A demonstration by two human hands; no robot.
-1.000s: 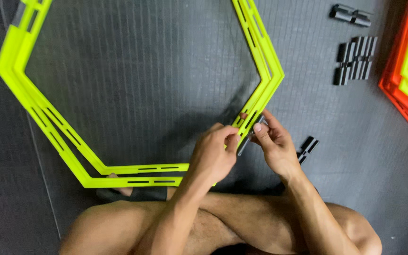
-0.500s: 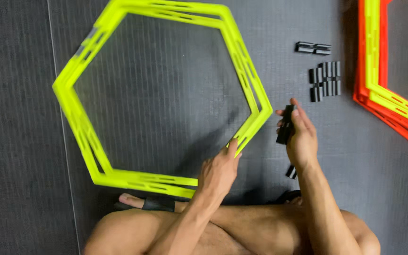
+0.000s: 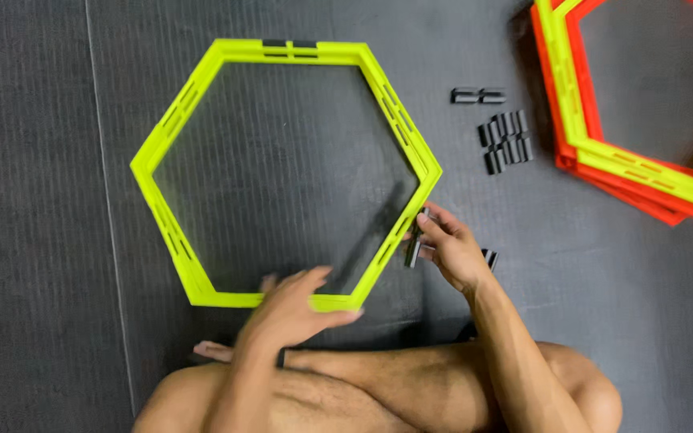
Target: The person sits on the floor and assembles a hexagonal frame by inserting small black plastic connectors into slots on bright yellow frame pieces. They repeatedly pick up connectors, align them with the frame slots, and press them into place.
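A neon-yellow hexagonal ring lies flat on the dark rubber floor in front of my crossed legs. My right hand grips a small black clip pressed against the ring's lower right side. My left hand, blurred with fingers spread, hovers over the ring's near edge and holds nothing. Another black clip sits on the ring's far edge.
A stack of orange and yellow hexagonal rings lies at the top right. A cluster of black clips and a loose pair of clips rest between the stack and the yellow ring. One more clip peeks out behind my right wrist.
The view has shifted, so the whole yellow ring now shows. My left hand has let go of the ring's right corner and swung left along the near edge. My right hand brought the clip to the ring.
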